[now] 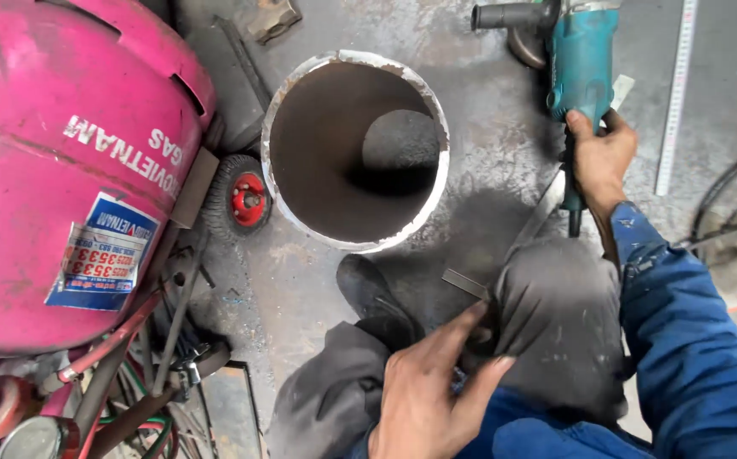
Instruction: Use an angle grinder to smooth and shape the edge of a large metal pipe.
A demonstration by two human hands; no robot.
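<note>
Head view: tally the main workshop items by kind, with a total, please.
Gas cylinder, pink: 1
Steel pipe, upright and open-topped: 1
Angle grinder, teal, gripped by the right hand: 1
Small wheel with red hub: 1
Measuring rule, white: 1
Work gloves, grey: 1 pair
Total: 6 kinds. The left hand rests by the knee.

Gas cylinder [62, 161]: bright pink w/ blue-red-white label. Angle grinder [579, 55]: teal body, black handle. Steel pipe [356, 149]: rusty brown inside, pale grey rim. Cart wheel [241, 200]: black tyre, red hub. Sleeve [691, 340]: blue. Trousers [555, 314]: dark grey.
</note>
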